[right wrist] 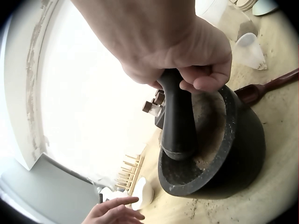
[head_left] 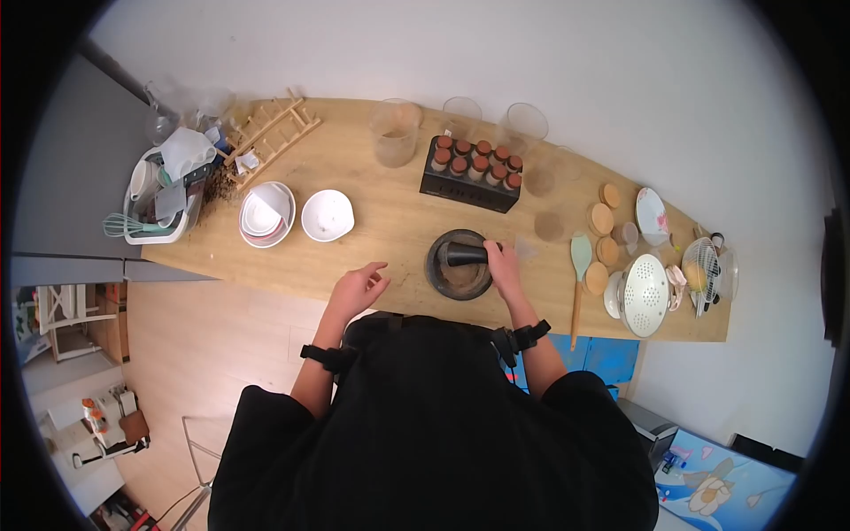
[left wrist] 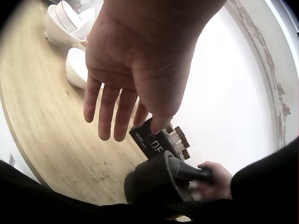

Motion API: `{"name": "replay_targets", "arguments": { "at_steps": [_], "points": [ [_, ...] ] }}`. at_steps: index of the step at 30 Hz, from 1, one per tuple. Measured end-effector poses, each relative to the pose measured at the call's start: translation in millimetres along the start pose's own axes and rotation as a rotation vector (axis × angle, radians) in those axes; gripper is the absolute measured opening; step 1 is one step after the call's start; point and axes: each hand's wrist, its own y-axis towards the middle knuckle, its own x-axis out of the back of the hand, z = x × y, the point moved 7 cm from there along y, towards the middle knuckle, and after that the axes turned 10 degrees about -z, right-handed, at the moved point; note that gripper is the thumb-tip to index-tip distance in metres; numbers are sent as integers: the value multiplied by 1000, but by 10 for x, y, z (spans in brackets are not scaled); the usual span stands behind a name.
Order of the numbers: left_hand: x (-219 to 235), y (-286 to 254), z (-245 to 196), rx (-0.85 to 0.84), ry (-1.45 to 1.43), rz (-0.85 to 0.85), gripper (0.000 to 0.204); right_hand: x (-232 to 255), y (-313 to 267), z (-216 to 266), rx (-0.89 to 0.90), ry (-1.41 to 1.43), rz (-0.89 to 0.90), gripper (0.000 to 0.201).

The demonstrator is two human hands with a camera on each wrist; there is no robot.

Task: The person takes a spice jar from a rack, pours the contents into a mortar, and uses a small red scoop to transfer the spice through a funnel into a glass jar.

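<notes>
My right hand (head_left: 505,271) grips the narrow end of a black pestle (right wrist: 179,126). The pestle leans inside a dark stone mortar (right wrist: 245,149), its thick end down near the inner wall. Brown powdery residue (right wrist: 212,123) coats the mortar's inside. To the left, my left hand (head_left: 358,290) hovers by the table's front edge, fingers loosely extended and holding nothing. A dark reddish scoop (right wrist: 252,94) lies right beside the mortar in the right wrist view, with a small clear cup (right wrist: 248,50) near it.
Behind the mortar stands a black rack (head_left: 469,191) of several brown-capped jars. White bowls (head_left: 328,217) sit at the left, near a wooden rack (head_left: 274,133) and a filled basin (head_left: 142,232). Rightward are a spatula (head_left: 580,257), wooden lids (head_left: 602,219) and a white colander (head_left: 645,296).
</notes>
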Motion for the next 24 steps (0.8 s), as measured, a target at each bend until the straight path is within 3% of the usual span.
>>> {"name": "replay_targets", "arguments": {
  "at_steps": [1, 5, 7, 11, 13, 17, 19, 23, 24],
  "points": [
    [1, -3, 2, 2, -7, 2, 34, -13, 6, 15, 86, -1, 7, 49],
    [5, 8, -21, -8, -4, 5, 34, -16, 23, 128, 70, -85, 151, 37],
    [2, 11, -41, -3, 8, 17, 34, -19, -25, 158, -53, -209, 327, 32],
    [17, 22, -73, 11, 22, 34, 36, 24, -75, 234, -70, -201, 318, 32],
    [37, 17, -79, 15, 14, 26, 36, -29, -83, -23, -370, 103, 452, 40],
    [54, -13, 28, -4, 36, -15, 35, 40, -85, -207, -483, 287, 564, 39],
    [79, -23, 24, -7, 26, -23, 35, 28, -164, -240, -627, 407, 702, 39],
    [95, -15, 20, 30, 10, -2, 36, 95, -204, -275, -688, 436, 618, 38],
    [89, -12, 11, 20, 12, 2, 36, 118, -160, -237, -547, 375, 546, 37]
  ]
}}
